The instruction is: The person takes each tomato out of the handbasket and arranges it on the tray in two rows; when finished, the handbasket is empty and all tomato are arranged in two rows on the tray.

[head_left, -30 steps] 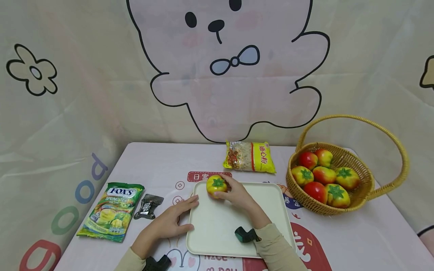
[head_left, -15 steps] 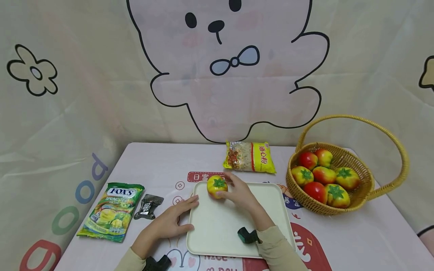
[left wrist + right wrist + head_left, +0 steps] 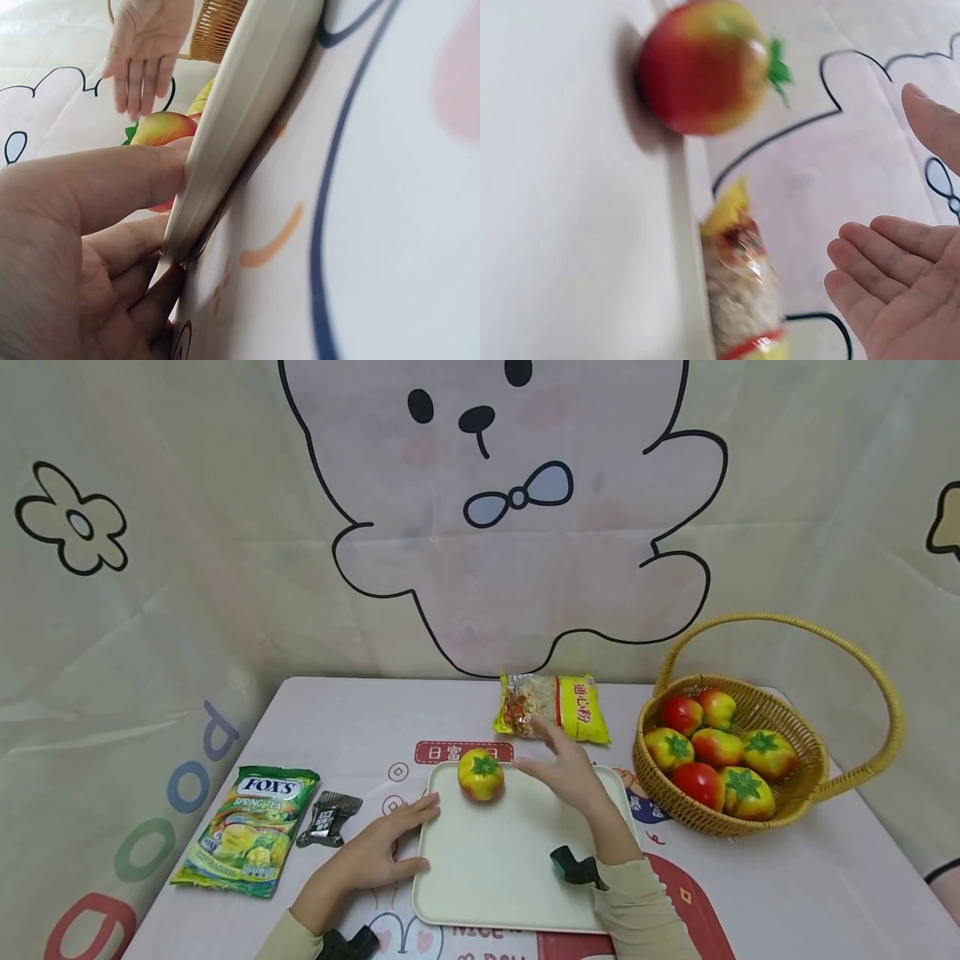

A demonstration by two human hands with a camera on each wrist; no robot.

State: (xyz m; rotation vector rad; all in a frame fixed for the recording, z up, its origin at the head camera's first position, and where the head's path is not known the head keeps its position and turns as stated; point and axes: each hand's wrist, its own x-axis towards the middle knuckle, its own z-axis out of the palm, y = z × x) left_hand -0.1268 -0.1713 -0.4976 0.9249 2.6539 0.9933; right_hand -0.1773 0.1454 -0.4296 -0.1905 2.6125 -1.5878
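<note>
A red-and-yellow toy fruit with a green leafy top point(image 3: 481, 775) sits near the far left corner of the cream tray point(image 3: 510, 868). My right hand point(image 3: 570, 772) is above the tray's far side, to the right of the fruit and apart from it. Its fingers are spread and hold nothing; the right wrist view shows the open palm point(image 3: 907, 285) beside the fruit point(image 3: 705, 67). At the tray's left edge, my left hand point(image 3: 378, 847) touches the rim with extended fingers and thumb. The left wrist view shows its fingertips against the tray's side point(image 3: 240, 112).
On the right stands a wicker basket point(image 3: 813, 760) with a tall handle and several similar fruits. A yellow pasta bag point(image 3: 551, 706) lies behind the tray. To the left are a green FOX'S candy bag point(image 3: 251, 831) and a small black wrapped packet point(image 3: 328, 818).
My right hand has let go of the fruit and moved right, its fingers spreading. The fruit stays on the tray, and my left hand keeps its place at the edge.
</note>
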